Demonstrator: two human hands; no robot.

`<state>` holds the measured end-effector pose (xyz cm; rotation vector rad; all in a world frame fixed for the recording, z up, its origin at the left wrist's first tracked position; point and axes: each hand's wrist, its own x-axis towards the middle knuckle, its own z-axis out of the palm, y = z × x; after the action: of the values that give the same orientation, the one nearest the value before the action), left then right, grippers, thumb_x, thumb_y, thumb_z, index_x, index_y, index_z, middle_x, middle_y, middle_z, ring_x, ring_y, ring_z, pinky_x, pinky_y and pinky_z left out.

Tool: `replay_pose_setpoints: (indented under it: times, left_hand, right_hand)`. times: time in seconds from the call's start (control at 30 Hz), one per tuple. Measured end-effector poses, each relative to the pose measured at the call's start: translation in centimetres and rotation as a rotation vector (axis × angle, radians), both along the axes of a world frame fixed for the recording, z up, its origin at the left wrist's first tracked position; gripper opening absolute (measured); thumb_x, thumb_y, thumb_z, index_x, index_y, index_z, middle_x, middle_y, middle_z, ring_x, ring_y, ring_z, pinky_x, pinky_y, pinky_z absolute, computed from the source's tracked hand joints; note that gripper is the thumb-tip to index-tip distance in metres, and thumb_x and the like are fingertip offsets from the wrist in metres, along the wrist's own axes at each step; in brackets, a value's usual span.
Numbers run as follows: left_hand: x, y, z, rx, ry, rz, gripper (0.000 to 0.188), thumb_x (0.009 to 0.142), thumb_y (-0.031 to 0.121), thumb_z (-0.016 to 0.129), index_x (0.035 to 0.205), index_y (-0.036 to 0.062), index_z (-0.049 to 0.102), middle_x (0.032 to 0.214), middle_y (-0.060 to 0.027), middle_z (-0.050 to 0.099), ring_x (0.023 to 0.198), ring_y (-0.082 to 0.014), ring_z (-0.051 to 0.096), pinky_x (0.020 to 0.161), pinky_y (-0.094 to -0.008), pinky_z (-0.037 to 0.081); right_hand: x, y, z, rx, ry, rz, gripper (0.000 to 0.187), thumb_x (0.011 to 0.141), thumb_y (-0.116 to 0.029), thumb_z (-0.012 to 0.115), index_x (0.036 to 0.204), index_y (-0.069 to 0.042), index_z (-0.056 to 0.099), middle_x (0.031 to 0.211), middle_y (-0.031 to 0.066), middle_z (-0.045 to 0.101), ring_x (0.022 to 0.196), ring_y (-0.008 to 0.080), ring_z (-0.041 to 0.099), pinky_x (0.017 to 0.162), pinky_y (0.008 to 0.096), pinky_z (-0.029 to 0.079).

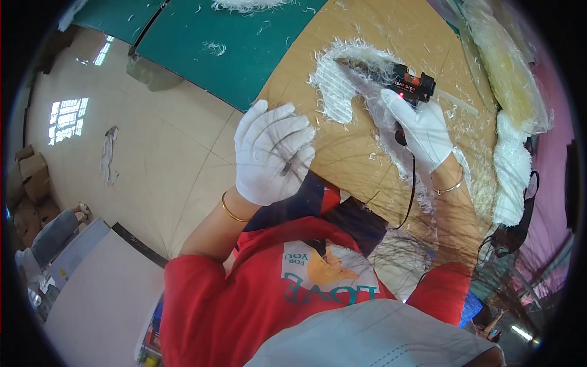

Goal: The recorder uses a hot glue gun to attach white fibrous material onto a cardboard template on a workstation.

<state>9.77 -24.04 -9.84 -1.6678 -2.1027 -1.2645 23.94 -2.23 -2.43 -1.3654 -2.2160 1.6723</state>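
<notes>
In my right hand [422, 131], in a white glove, is a black corded power tool [417, 85] with an orange patch and a small lit red light. My fingers close round its lower part, and its front end, partly hidden by white pile, points left. Against it lies a curved, white piece of shaggy fabric [335, 92] with ribbed lines and a fuzzy edge. My left hand [275, 153], also gloved, hovers left of the board's near edge with its fingers bent but apart. A small dark spot shows by its palm; I cannot tell what it is.
Loose white fibres litter the tan board [342, 144] and the green tabletop [214, 52]. The tool's black cord [413, 189] hangs toward my lap. Clear plastic wrapping [510, 67] and white shaggy material [510, 171] lie along the right. Cardboard boxes [33, 174] stand at the far left.
</notes>
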Motion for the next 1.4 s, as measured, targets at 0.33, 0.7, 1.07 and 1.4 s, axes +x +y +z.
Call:
replay_pose_setpoints:
  times: [0.33, 0.7, 1.07, 1.4]
  left_hand:
    - [0.0, -0.1, 0.5, -0.043, -0.022, -0.053, 0.027, 0.077, 0.005, 0.070, 0.104, 0.0090, 0.072, 0.113, -0.0080, 0.071, 0.113, -0.0309, 0.065, 0.111, -0.0494, 0.041]
    - [0.2, 0.0, -0.2, -0.051, -0.015, -0.040, 0.027, 0.075, 0.010, 0.074, 0.102, 0.0142, 0.071, 0.111, -0.0025, 0.069, 0.114, -0.0257, 0.064, 0.111, -0.0480, 0.040]
    - [-0.2, 0.0, -0.5, -0.028, 0.002, -0.054, 0.027, 0.077, 0.001, 0.069, 0.103, 0.0102, 0.074, 0.113, -0.0072, 0.072, 0.114, -0.0308, 0.065, 0.111, -0.0487, 0.041]
    - [-0.1, 0.0, -0.4, -0.023, -0.006, -0.068, 0.029, 0.076, 0.001, 0.069, 0.102, 0.0110, 0.074, 0.113, -0.0059, 0.072, 0.114, -0.0292, 0.065, 0.110, -0.0477, 0.041]
  right_hand:
    - [0.1, 1.6, 0.7, -0.034, 0.011, 0.212, 0.025, 0.096, -0.028, 0.071, 0.090, -0.004, 0.068, 0.066, -0.0022, 0.058, 0.059, 0.0066, 0.050, 0.052, 0.0263, 0.037]
    - [0.2, 2.3, 1.1, -0.041, -0.024, 0.307, 0.030, 0.095, -0.033, 0.071, 0.089, -0.004, 0.068, 0.065, -0.0007, 0.058, 0.061, 0.0079, 0.052, 0.056, 0.0274, 0.041]
    - [0.5, 3.8, 1.5, -0.107, 0.040, 0.441, 0.034, 0.091, -0.036, 0.075, 0.099, -0.003, 0.070, 0.072, -0.0009, 0.060, 0.062, 0.0067, 0.050, 0.056, 0.0247, 0.043]
    - [0.0, 4.9, 2.2, 0.046, -0.084, 0.478, 0.043, 0.090, -0.042, 0.076, 0.105, -0.002, 0.072, 0.073, 0.0000, 0.063, 0.065, 0.0071, 0.053, 0.057, 0.0256, 0.046]
